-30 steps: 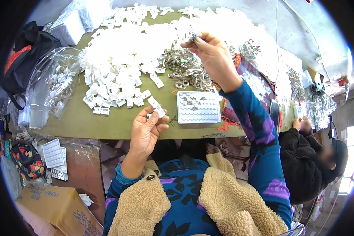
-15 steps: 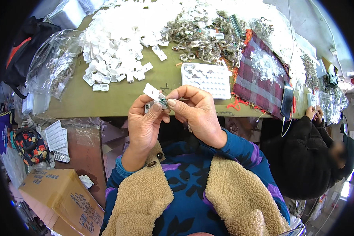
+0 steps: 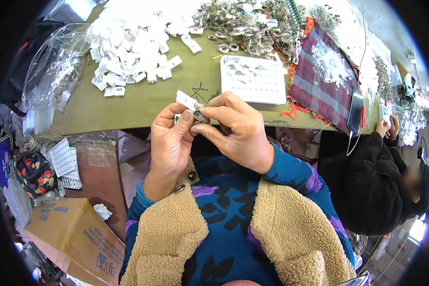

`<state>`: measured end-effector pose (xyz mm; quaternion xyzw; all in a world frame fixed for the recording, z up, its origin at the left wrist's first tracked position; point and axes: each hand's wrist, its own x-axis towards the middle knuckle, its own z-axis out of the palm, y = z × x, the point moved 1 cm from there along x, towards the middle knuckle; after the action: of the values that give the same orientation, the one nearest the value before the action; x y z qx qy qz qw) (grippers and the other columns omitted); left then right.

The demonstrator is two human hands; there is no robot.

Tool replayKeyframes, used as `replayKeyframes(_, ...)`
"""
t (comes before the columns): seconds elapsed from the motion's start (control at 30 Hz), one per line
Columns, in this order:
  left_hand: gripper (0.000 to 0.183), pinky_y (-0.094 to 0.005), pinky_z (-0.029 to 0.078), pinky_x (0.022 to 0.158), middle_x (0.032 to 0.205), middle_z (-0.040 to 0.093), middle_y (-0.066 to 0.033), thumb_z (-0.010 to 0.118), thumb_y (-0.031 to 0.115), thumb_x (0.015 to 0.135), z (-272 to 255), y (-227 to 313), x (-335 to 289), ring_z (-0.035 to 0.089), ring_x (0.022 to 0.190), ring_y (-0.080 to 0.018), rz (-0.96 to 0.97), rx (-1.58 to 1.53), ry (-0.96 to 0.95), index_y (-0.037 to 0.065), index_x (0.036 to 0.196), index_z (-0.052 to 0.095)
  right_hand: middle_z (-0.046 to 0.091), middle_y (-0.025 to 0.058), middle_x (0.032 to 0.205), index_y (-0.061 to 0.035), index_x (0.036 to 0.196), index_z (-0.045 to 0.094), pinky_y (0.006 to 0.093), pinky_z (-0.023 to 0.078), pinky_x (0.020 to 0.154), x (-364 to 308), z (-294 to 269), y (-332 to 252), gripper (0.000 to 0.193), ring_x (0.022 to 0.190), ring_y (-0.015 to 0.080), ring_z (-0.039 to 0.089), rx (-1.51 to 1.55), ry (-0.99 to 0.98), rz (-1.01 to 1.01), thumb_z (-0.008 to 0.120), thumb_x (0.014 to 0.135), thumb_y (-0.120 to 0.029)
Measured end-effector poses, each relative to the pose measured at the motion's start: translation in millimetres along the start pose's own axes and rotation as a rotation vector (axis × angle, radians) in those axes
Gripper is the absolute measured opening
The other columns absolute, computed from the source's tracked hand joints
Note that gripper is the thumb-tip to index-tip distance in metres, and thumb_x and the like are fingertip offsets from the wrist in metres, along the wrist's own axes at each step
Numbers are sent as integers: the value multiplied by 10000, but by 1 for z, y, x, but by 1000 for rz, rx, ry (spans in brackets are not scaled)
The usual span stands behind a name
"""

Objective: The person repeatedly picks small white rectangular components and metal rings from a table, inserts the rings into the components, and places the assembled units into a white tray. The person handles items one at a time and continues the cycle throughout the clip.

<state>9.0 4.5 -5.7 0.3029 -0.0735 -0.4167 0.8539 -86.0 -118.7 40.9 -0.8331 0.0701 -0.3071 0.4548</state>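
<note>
1 white casing (image 3: 188, 101) up front, held above the tbl's near edge, approx. midway between the white pile and the tray. L hand (image 3: 168, 145) has it pinched betw. thumb & fingers; a 2nd small white pc (image 3: 177, 117) sits lower in the same fingers. R hand (image 3: 243, 131) is narrow, forefinger at the casing's lower end by 1 dark green insert (image 3: 198, 113); can't tell if it grips the insert or only presses it.

Next out: 1 white dimpled tray (image 3: 260, 91), a few round metal pcs in its far rows, too blurred to count. White casing pile (image 3: 128, 55) at L, uncountable; 1 lump, 1 or 2 pcs (can't tell), just off its near side. 1 heap of metal loops (image 3: 257, 35) behind the tray. 1 plaid cloth (image 3: 314, 95) R of the tray, clear bits (image 3: 328, 62) on it, 1 phone (image 3: 355, 113) at its outer side. Far R: 1 co-worker (image 3: 367, 186), 2 hands up at the tbl.

Edges/room: green tbl (image 3: 143, 107) shows betw. pile & tray, plus a strip from the pile to the near edge. Narrower strip betw. tray & near edge. Tight on tray's R: red fringe (image 3: 293, 110) just beside. Heap close behind tray. 1 clear bag (image 3: 55, 71) bounds the L side.
</note>
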Motion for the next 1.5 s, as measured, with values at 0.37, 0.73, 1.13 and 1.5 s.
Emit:
replayKeyframes(0.37, 225, -233, 534, 647, 962, 700, -92, 723, 84, 897, 7, -3, -9, 630, 718, -113, 165, 317, 158, -29, 1074, 644, 557, 92, 871, 1, 934, 637, 331, 455, 603, 4, 8, 2, 207, 657, 216, 539, -193, 8, -291, 695, 736, 10)
replayKeyframes(0.73, 189, -224, 473, 481, 973, 629, -117, 738, 42, 870, 11, 5, -9, 592, 614, -114, 302, 376, -75, -8, 962, 581, 574, 51, 948, 9, 901, 629, 203, 374, 541, -15, -4, -8, 111, 600, 46, 430, 94, -6, 175, 668, 813, 65)
replayKeyframes(1.13, 213, -266, 540, 532, 991, 630, -144, 717, 65, 890, 14, 1, -9, 618, 640, -139, 276, 213, -129, -11, 991, 546, 628, 23, 757, 22, 843, 644, 213, 421, 529, -11, 1, 3, 74, 636, 44, 544, 649, -57, 656, 683, 841, -41)
replayKeyframes(1.5, 315, -254, 565, 645, 981, 642, -115, 600, 213, 992, 14, -5, -9, 603, 706, -100, -126, -217, -79, -48, 1162, 555, 628, 22, 711, 46, 855, 622, 195, 412, 486, -16, 1, -4, 94, 602, 31, 558, 657, 22, 675, 662, 878, -37)
